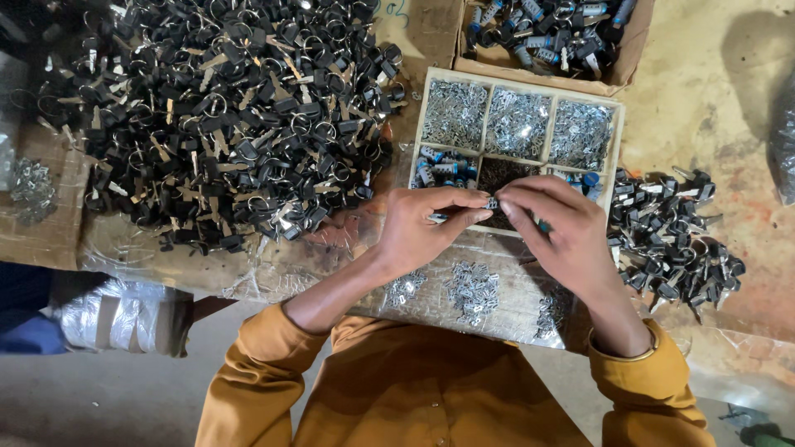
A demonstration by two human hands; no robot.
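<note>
silver metal, tiny: a small lock part (492, 202) sits pinched between my two hands, just above the near edge of the wooden divided tray (616, 157). left hand (422, 228) is closed narrow, thumb and forefinger tips on the part. right hand (555, 236) is curled tight too, fingertips meeting the left's at the same piece; i cannot tell which hand carries most of the grip.

around it: big heap of black-headed keys on rings (224, 124) to the left, a smaller key pile (671, 240) to the right, loose silver clips (470, 290) on the plastic-covered board under my wrists, a cardboard box of lock cylinders (546, 33) beyond the tray.

risk, my judgement: the part is small and mostly hidden by my fingertips. a slip would drop it into the dark tray compartment or the clips below, where it would be hard to pick out again. a sleeve brushing the board could scatter the clips.
</note>
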